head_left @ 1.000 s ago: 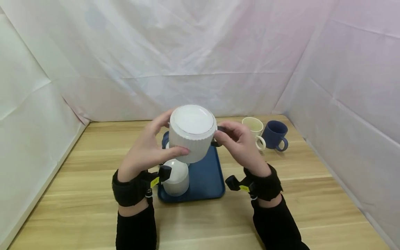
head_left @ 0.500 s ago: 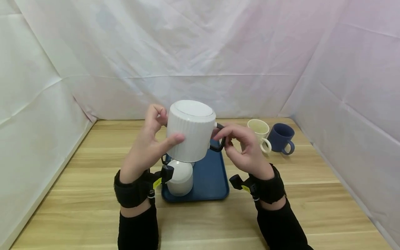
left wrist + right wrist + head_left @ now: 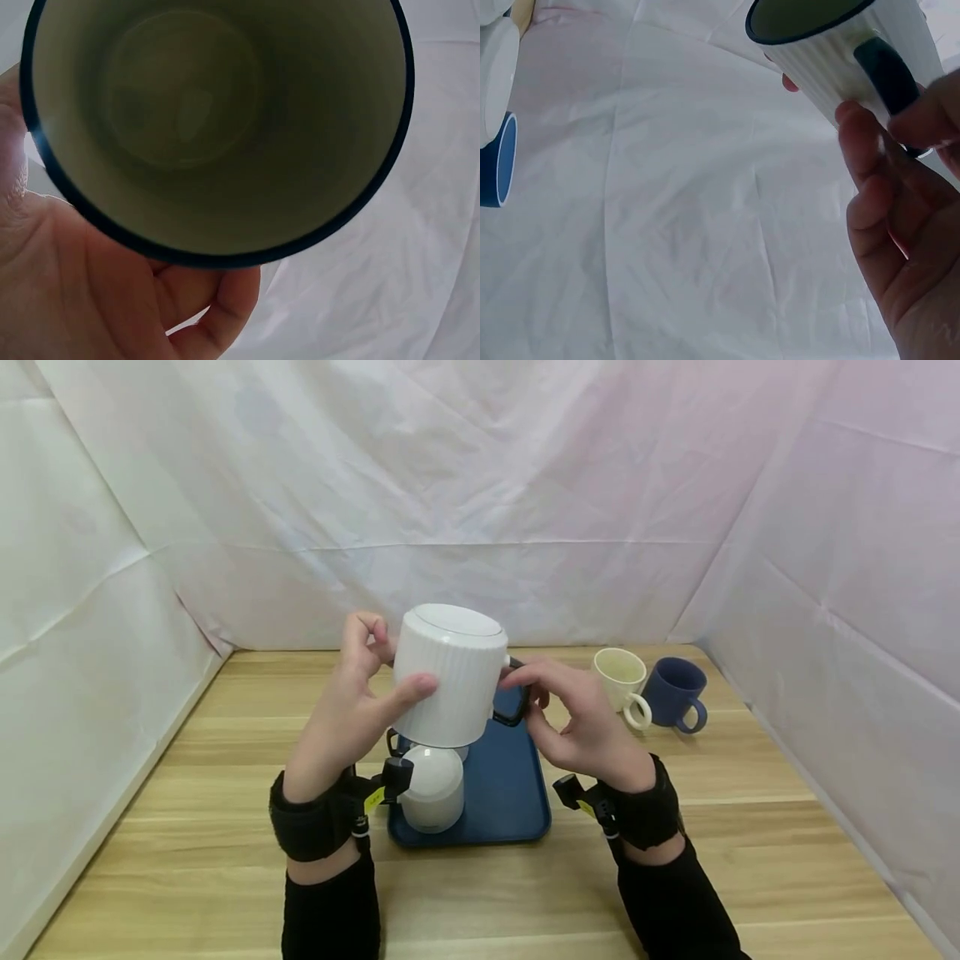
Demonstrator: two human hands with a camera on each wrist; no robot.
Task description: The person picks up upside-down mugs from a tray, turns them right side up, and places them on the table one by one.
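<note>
- i hold the white ribbed mug point(image 3: 452, 675) upside down in the air above the blue tray point(image 3: 504, 785), its base facing up.
- my left hand point(image 3: 347, 720) grips the mug's side, thumb across the ribs and fingers curled behind.
- my right hand point(image 3: 576, 720) pinches the dark handle point(image 3: 512, 702) with curled fingers.
- a second white mug point(image 3: 431, 787) stands inverted on the tray.
- a cream mug point(image 3: 622, 683) and a navy mug point(image 3: 676, 692) stand just beside each other on the tabletop point(image 3: 750, 827), right of the tray.

My left hand point(image 3: 97, 300) cradles the mug point(image 3: 217, 127), whose dark-rimmed open mouth faces the camera.
</note>
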